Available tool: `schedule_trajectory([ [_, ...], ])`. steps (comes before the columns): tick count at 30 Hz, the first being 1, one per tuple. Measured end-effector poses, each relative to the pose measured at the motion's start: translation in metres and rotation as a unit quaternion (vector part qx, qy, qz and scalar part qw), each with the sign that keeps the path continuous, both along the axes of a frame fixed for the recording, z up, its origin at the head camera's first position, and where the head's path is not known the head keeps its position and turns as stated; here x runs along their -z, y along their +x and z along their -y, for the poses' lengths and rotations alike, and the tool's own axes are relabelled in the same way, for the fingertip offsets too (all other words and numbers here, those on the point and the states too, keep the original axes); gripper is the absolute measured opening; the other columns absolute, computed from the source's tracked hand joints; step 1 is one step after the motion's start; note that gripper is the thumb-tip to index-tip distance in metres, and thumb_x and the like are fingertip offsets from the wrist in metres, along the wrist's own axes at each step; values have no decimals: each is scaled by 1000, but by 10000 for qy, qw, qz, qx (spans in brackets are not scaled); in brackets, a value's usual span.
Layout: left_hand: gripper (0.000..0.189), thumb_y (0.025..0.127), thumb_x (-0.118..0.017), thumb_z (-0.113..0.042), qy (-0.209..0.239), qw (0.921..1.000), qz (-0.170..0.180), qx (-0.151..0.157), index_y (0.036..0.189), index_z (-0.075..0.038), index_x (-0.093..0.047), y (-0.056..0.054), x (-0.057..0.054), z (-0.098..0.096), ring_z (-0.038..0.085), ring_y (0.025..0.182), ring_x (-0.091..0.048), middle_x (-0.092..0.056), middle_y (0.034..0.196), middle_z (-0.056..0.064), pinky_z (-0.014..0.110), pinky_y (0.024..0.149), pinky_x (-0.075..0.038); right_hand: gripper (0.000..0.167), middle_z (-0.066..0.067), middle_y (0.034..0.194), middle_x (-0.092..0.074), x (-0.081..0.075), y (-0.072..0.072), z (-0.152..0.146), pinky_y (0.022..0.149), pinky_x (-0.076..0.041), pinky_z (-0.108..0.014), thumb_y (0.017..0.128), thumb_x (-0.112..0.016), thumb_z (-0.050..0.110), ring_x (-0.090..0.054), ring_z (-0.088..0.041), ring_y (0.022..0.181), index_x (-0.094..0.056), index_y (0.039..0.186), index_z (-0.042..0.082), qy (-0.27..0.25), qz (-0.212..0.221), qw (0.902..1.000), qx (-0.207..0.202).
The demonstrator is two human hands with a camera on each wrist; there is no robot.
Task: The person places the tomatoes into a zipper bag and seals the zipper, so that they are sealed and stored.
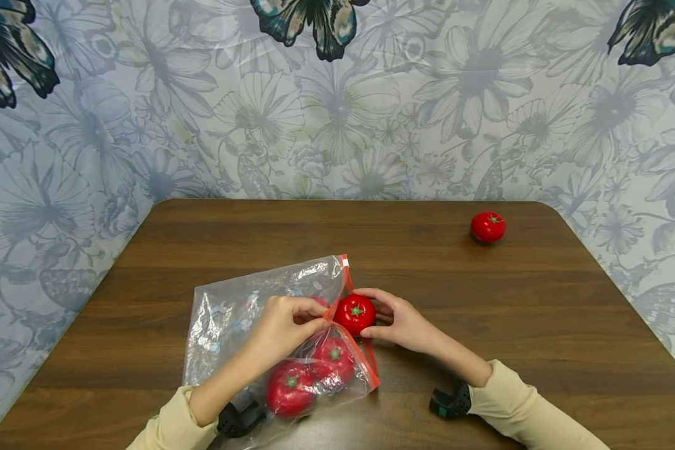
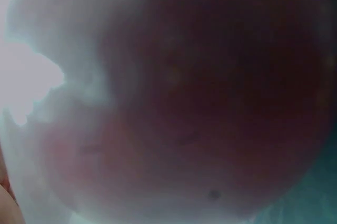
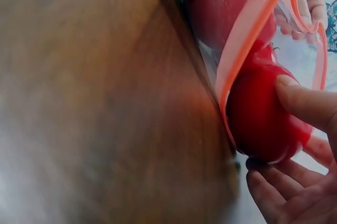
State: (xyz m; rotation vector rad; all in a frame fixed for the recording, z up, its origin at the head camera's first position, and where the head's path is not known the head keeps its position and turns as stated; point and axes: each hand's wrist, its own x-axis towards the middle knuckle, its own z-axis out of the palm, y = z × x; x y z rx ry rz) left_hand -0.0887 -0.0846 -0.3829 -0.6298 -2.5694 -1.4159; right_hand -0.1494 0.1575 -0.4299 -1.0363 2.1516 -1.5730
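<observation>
A clear zip bag (image 1: 225,325) with an orange-red zip edge lies on the table, its mouth toward the right. Inside it show a tomato (image 1: 290,389) near the front and another tomato (image 1: 334,361) beside it, with part of a red one behind the left fingers. My left hand (image 1: 284,325) pinches the upper edge of the mouth and lifts it. With thumb and fingers my right hand (image 1: 399,320) grips a red tomato (image 3: 266,116) right at the opening, the orange strip curving around its near side. The left wrist view is mostly a dark reddish blur.
One more tomato (image 1: 488,227) sits at the back right of the brown wooden table (image 1: 484,300). A flowered wall covering (image 1: 371,125) with butterfly shapes stands behind the table. Black wrist devices (image 1: 451,400) are worn on both arms.
</observation>
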Motion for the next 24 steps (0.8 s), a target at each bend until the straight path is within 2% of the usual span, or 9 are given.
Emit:
schedule_trajectory([
  [6,9,76,-76,-2,34,10000,-13,-35,83,-7,-74,-4,-2,-3,3,68,-64,-69,80,-2,21,61,-54,64,-14,134,-47,-10,-8,-8,92,-45,-35,83,-72,10,-52,-26,115,-42,138,1,415,-355,9985,-70],
  [9,9,76,-77,-2,60,10000,-8,-50,82,-7,-74,-6,-3,-5,3,67,-64,-69,79,-2,21,60,-54,55,-15,127,-54,-19,-14,-17,86,-49,-33,83,-72,10,-59,-23,106,-49,132,-1,643,-630,9958,145],
  [11,9,76,-77,-1,72,10000,-4,-63,82,-7,-74,-8,-4,-6,3,67,-64,-69,78,-2,22,60,-54,46,-14,118,-60,-24,-18,-22,78,-53,-31,84,-71,9,-63,-19,95,-55,126,-1,828,-751,9933,293],
  [13,9,76,-77,-1,82,9999,13,-69,82,-7,-74,-9,-5,-7,3,67,-64,-69,78,-2,22,60,-54,40,-14,114,-62,-27,-21,-24,68,-54,-28,84,-70,9,-65,-17,86,-59,122,-1,951,-696,9925,313],
  [16,9,76,-77,-1,96,9999,33,-77,82,-7,-74,-11,-6,-9,4,67,-64,-69,78,-2,22,60,-54,40,-12,113,-63,-27,-23,-24,61,-53,-27,84,-71,12,-66,-13,81,-61,121,0,1058,-610,9922,247],
  [24,9,77,-76,-1,59,9999,94,-113,83,-8,-74,-16,-8,-10,4,68,-64,-69,78,-3,22,61,-54,42,-13,115,-62,-24,-25,-11,66,-54,-26,84,-72,15,-66,-12,82,-61,122,1,971,-455,9941,179],
])
